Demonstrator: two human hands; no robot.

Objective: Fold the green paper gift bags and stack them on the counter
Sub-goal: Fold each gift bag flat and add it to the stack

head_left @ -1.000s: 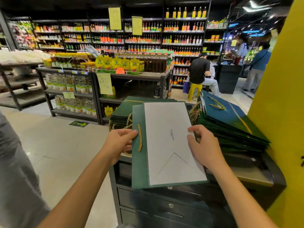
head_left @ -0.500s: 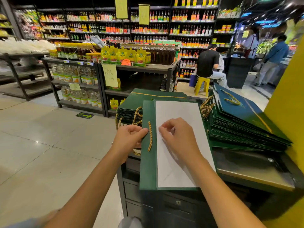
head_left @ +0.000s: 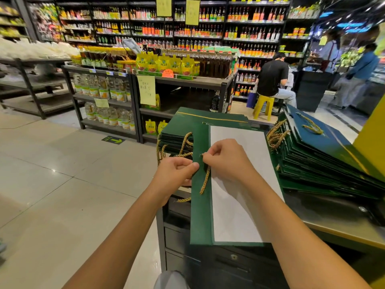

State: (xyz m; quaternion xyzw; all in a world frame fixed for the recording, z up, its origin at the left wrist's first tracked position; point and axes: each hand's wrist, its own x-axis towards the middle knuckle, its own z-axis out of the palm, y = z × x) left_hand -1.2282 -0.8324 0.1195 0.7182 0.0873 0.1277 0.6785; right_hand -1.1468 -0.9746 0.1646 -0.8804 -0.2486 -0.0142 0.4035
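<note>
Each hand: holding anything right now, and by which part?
Left hand grips the flat green bag at its left edge. Right hand pinches the gold rope handle near its upper end, where it meets the bag.

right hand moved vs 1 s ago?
Yes. The right hand crossed leftward over the bag's white panel, away from the right-hand stack. It now pinches the gold cord beside the left hand.

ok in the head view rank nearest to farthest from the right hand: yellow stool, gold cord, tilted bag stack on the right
1. gold cord, pinched by the right hand
2. tilted bag stack, to its right
3. yellow stool, far back in the aisle
</note>
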